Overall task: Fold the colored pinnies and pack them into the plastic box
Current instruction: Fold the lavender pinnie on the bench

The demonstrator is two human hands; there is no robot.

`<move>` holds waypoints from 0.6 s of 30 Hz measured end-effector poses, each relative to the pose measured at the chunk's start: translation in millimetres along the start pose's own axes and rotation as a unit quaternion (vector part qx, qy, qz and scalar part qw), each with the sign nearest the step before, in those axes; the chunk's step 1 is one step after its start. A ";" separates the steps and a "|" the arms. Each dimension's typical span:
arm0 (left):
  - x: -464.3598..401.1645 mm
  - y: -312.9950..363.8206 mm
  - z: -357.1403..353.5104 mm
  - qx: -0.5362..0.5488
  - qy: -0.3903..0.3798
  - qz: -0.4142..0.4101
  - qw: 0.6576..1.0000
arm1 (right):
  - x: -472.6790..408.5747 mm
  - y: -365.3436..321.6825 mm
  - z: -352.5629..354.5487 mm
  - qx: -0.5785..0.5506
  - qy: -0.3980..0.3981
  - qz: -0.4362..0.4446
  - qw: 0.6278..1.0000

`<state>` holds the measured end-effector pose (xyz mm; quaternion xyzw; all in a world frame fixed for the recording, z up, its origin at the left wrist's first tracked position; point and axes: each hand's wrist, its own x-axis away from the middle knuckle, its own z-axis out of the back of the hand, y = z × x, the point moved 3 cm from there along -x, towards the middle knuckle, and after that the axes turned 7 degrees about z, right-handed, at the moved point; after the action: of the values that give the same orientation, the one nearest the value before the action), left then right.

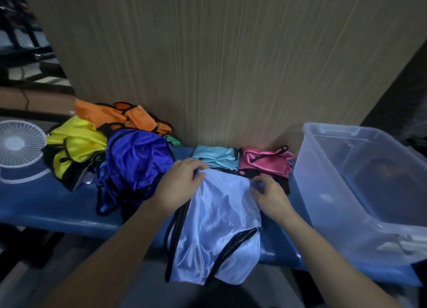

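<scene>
One pale blue pinny [217, 229], black-trimmed, lies over the near edge of the blue table [57, 206], its lower part hanging off. Two hands at its far edge: left hand [179, 185] pinches the top corner with curled fingers; right hand [271, 198] has fingers bent onto the fabric, grip unclear. Behind, two folded pinnies side by side: one light blue [216, 157], one pink [264, 161]. Left, one loose heap: one purple [138, 162], one yellow [74, 143], one orange [120, 117], a green edge [173, 141]. Right, one clear plastic box [369, 187]. Far left, one white fan [19, 143].

Plastic box [360, 183] cut off at right edge, contents murky
</scene>
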<state>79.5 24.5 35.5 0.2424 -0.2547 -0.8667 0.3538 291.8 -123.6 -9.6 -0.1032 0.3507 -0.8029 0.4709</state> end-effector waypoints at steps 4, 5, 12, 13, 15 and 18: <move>-29.1 -15.6 -13.8 -0.042 -0.004 0.006 0.999 | -14.0 9.8 -4.0 0.040 0.001 0.006 0.999; -33.8 -19.8 -17.1 -0.046 -0.006 0.010 0.999 | -16.8 11.0 -4.1 0.044 0.001 0.011 0.999; -56.0 -43.8 -34.2 -0.170 -0.120 0.030 0.978 | -28.5 18.5 -2.6 0.079 -0.044 -0.008 0.996; -58.1 -45.4 -33.9 -0.203 -0.142 0.036 0.968 | -29.6 19.2 -3.9 0.094 -0.058 -0.007 0.994; -60.8 -46.8 -31.9 -0.236 -0.161 0.047 0.957 | -31.8 18.5 -6.1 0.102 -0.076 -0.008 0.992; -64.5 -47.4 -27.4 -0.255 -0.154 0.034 0.954 | -34.5 12.0 -6.3 0.092 -0.080 -0.008 0.992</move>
<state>113.5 94.1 1.3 -0.0008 -0.0846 -0.9170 0.3899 315.3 -95.9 -16.4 -0.1259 0.2354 -0.8250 0.4981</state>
